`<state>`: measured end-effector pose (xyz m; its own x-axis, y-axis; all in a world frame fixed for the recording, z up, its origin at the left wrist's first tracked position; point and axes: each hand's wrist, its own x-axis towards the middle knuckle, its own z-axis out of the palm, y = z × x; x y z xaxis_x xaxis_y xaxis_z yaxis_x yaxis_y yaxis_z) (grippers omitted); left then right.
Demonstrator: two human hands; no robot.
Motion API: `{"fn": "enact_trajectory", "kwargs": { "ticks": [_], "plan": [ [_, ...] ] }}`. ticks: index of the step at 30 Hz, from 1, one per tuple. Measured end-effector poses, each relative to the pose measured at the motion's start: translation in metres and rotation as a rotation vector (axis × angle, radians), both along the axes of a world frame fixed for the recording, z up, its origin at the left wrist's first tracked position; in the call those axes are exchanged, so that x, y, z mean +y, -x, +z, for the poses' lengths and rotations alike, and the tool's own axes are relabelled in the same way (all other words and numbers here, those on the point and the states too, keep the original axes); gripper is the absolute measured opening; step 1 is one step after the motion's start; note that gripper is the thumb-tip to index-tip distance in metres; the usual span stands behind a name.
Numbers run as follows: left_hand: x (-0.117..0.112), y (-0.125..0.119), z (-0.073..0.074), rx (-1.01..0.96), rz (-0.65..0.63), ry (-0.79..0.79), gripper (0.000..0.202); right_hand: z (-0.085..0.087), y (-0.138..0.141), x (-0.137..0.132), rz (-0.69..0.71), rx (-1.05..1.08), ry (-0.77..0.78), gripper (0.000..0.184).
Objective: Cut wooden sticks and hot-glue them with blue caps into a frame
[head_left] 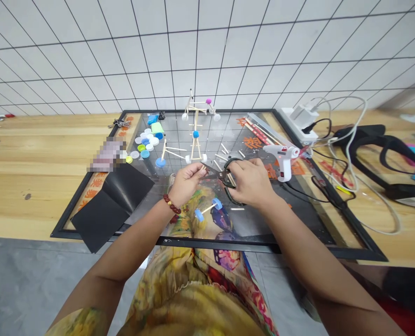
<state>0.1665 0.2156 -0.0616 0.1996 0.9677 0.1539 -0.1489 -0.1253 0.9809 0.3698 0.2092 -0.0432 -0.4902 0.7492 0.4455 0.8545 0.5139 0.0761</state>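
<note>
Bright even light washing over the white wall tiles (228,46), soft shadow falling beneath the right hand (251,182), glare sitting on the glossy framed panel (249,224), wide-angle lens bending tile lines toward the edges, pixelation blurring one patch (106,155)

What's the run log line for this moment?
right hand: grips black-handled scissors | left hand: fingertips at their blades | nearby: hot glue gun, stick-and-cap model

Black-handled scissors (224,176) are gripped by the right hand (251,183), their blades pointed at the pinched left hand (188,183). A white glue gun (282,158) and a stick-and-bottle-cap model (195,140) are placed just beyond, on a black-framed board (207,241).
</note>
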Motion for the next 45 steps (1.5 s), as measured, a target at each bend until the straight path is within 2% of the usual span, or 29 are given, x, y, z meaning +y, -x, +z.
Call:
{"fn": "enact_trajectory", "kwargs": {
  "ticks": [8, 16, 22, 29, 32, 38, 45],
  "plan": [
    [0.001, 0.0, -0.002, -0.005, 0.021, -0.018, 0.022, 0.002, 0.002, -0.001, -0.094, 0.011, 0.04, 0.03],
    [-0.002, 0.001, -0.001, 0.164, 0.019, -0.234, 0.01, 0.003, 0.006, -0.003, -0.08, 0.005, 0.083, 0.031],
    [-0.002, -0.001, -0.008, 0.223, 0.065, -0.354, 0.014, 0.002, 0.011, -0.005, -0.088, -0.006, 0.128, 0.033],
    [-0.007, -0.001, -0.003, 0.426, 0.171, -0.509, 0.025, 0.001, 0.018, -0.007, -0.13, -0.114, 0.186, 0.034],
    [-0.007, 0.0, -0.003, 0.459, 0.16, -0.517, 0.026, 0.0, 0.016, -0.006, -0.13, -0.172, 0.247, 0.035],
    [-0.005, 0.001, -0.002, 0.422, 0.118, -0.367, 0.028, 0.001, 0.015, -0.005, -0.212, -0.161, 0.301, 0.033],
    [-0.006, -0.001, -0.004, 0.426, 0.06, -0.489, 0.021, 0.007, 0.019, -0.007, -0.083, -0.18, 0.276, 0.035]
  ]
}}
